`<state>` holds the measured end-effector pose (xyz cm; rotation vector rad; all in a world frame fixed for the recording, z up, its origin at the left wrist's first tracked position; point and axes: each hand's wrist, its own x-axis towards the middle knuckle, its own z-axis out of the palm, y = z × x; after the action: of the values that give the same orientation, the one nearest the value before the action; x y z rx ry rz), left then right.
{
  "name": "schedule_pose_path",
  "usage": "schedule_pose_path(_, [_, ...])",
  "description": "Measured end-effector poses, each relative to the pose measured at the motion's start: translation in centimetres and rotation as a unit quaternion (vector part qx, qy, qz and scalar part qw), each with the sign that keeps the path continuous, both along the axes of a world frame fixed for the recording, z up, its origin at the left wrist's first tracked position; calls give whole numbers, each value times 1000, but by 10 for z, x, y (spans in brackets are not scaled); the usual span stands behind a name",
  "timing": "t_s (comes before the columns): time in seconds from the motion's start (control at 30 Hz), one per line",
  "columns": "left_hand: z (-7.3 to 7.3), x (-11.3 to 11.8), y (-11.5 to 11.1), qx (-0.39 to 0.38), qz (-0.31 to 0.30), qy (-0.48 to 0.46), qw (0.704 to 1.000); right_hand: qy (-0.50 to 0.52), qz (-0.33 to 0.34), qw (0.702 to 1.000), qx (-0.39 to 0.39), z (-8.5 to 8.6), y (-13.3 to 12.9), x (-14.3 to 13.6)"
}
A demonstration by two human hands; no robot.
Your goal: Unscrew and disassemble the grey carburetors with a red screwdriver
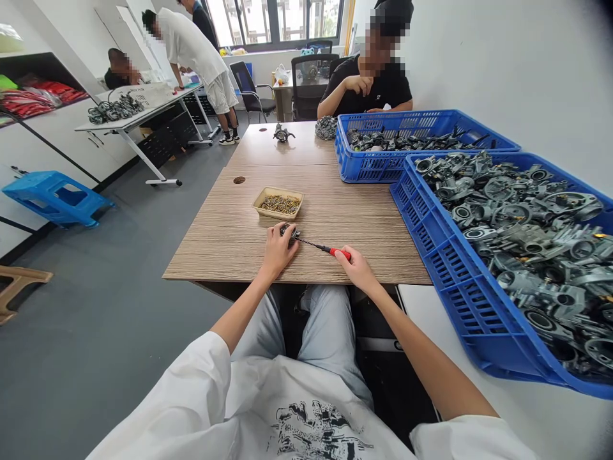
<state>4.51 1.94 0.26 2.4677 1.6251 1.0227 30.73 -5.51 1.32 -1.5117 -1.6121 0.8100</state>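
My left hand (279,248) is closed around a small grey metal part (291,234), holding it against the wooden table (230,249). The fingers cover much of that part, so its exact kind is hidden. In my right hand (357,268) is a screwdriver (330,250) with a red and black handle, gripped at its end. Its thin dark shaft points left, and the tip reaches the metal part. Just beyond my left hand stands a shallow beige tray (259,209) filled with small brass-coloured and silvery screws.
Two blue crates (431,255) of grey metal castings (527,217) line the table's right side. Another metal part (283,133) lies at the far end, near a heap of metal pieces (326,128). A person in black (383,83) sits across. A blue stool (57,195) stands left.
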Motion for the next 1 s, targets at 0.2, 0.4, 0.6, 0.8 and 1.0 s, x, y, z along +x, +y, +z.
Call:
schedule_pose_path(0.2, [-2,0,2,8,6,5,1000,-11,5,1000,21,2,-5,-1])
schedule_pose_path(0.4, [-3,-1,3,9,8,1,1000,-37,-16,999,36,-7,-7,-1])
schedule_pose_path(0.6, [-1,0,3,3,9,-6,1000,49,-9,999,22,-4,-8,-6])
schedule_pose_path(0.8, [-1,-1,4,-17,14,-39,999,189,-76,979,33,38,-7,2])
schedule_pose_path(1.0, [0,0,3,-14,8,-43,999,133,-82,959,235,141,-51,2])
